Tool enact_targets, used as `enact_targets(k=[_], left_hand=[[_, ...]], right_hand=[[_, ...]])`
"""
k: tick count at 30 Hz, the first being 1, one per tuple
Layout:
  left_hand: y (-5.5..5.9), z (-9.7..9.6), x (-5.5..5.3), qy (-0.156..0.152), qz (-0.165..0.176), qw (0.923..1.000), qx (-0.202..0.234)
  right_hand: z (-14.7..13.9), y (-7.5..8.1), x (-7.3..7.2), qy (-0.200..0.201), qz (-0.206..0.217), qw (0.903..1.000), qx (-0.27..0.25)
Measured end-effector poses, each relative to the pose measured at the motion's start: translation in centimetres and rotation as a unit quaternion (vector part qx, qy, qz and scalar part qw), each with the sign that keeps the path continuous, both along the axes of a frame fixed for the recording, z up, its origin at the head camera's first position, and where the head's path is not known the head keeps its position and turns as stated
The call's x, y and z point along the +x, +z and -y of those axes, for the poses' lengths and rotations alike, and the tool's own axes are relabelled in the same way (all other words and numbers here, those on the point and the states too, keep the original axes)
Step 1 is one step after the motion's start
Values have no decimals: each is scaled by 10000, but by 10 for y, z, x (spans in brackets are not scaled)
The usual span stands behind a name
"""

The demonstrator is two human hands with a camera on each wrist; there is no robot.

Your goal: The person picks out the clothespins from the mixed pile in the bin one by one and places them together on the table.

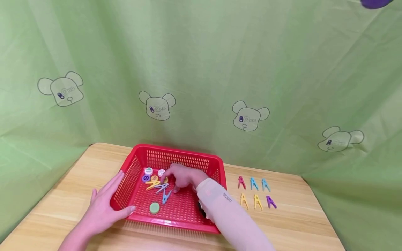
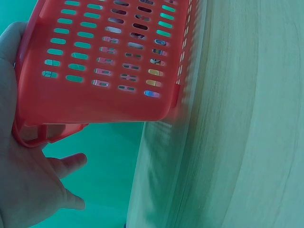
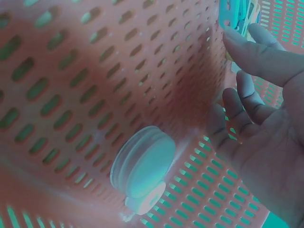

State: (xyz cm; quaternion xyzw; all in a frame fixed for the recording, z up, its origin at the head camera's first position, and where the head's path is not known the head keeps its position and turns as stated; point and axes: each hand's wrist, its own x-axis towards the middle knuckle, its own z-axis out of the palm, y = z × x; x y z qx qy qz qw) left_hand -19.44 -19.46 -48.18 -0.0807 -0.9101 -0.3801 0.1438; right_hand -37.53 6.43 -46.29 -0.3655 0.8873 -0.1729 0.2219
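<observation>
A red plastic basket (image 1: pixel 169 222) stands on the wooden table. My left hand (image 1: pixel 103 207) rests against its left side, fingers straight along the rim and thumb over the front corner. Inside the basket, my right hand (image 1: pixel 183 176) reaches down, its index fingertip at a pale lavender clothespin (image 1: pixel 162 188); thumb and index finger look apart. Beside that lie a yellow clothespin (image 1: pixel 152 185) and a blue clothespin (image 1: pixel 166 197). Behind them sit several round caps, among them a purple cap (image 1: pixel 146 178) and a white cap (image 1: pixel 148 171). A green cap (image 1: pixel 154 208) lies nearer the front.
Right of the basket, several clothespins lie in two rows, including a red clothespin (image 1: pixel 241 182) and a purple clothespin (image 1: pixel 271 202). A green curtain (image 1: pixel 201 69) surrounds the table. In the right wrist view, a round ridged lid (image 3: pixel 145 161) leans inside the basket.
</observation>
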Motion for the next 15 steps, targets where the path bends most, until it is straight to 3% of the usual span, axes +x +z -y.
enact_targets(k=[11,15], left_hand=[[2,-1,0,-17,-112,9999,-42],[2,-1,1,-10,-60,10000,-29]], right_hand=[[-2,4,1,136,-561,9976,388],[-2,2,0,107,-440,9983,371]])
